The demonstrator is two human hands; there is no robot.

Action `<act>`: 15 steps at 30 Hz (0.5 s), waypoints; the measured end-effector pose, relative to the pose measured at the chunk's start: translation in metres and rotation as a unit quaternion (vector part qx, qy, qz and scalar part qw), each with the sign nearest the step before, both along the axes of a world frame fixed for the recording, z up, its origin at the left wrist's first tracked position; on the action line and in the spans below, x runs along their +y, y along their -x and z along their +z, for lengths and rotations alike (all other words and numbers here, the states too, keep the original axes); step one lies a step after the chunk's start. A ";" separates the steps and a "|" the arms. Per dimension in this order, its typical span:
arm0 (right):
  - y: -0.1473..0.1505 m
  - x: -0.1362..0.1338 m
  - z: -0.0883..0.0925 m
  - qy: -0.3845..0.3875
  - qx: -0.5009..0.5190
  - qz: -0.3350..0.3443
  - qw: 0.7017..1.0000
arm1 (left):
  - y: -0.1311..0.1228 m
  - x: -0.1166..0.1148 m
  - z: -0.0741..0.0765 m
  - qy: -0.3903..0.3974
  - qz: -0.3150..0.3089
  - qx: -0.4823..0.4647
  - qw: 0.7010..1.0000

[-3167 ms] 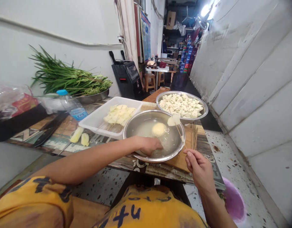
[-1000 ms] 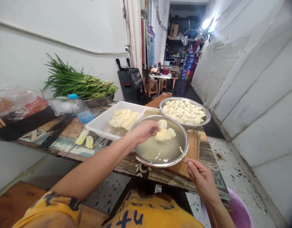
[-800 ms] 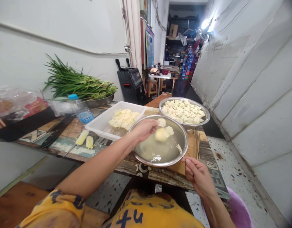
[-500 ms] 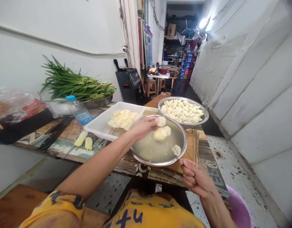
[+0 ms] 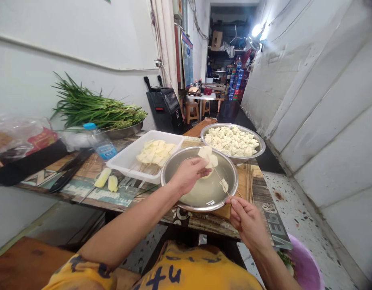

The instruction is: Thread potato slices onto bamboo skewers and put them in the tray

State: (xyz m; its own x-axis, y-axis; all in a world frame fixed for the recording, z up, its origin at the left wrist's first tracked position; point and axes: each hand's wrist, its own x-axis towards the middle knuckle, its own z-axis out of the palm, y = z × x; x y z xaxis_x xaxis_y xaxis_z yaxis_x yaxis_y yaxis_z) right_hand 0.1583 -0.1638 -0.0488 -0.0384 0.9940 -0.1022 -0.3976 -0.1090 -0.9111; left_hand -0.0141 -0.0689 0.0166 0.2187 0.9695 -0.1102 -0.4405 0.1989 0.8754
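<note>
Thin pale slices, apparently potato, are threaded on a wooden skewer above a steel basin of cloudy water. My right hand grips the skewer's near end, just beyond the basin's front right rim. A single slice sits low on the skewer, close to those fingers. Over the basin, my left hand is closed, its fingertips pinching the upper potato slices at the far end. A pale lump in the water is mostly hidden behind my left hand.
Left of the basin, a white plastic tray holds skewered slices. A bowl of pale chopped pieces stands behind. Bare skewers lie at right. A knife, water bottle and green stalks occupy the left side.
My left hand has come lower and nearer to me, its fingers now curled by the upper slices. The low slice has turned more edge-on. My right hand keeps its grip, shifted slightly.
</note>
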 end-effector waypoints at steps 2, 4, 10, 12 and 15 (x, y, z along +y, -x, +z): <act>0.002 -0.001 0.001 -0.001 0.002 -0.001 1.000 | -0.003 -0.003 -0.004 -0.009 0.023 0.026 0.999; 0.003 -0.002 0.002 0.004 0.011 0.003 1.000 | -0.004 -0.002 -0.006 -0.018 0.034 0.039 0.998; -0.006 -0.005 0.004 0.086 0.140 0.154 0.974 | 0.005 -0.002 -0.002 -0.051 -0.049 0.109 0.991; -0.009 -0.004 0.005 0.107 0.177 0.186 0.960 | 0.006 -0.006 -0.003 -0.076 -0.115 0.156 0.978; -0.012 0.000 0.008 0.105 0.192 0.176 0.960 | 0.004 -0.012 -0.008 -0.109 -0.150 0.187 0.965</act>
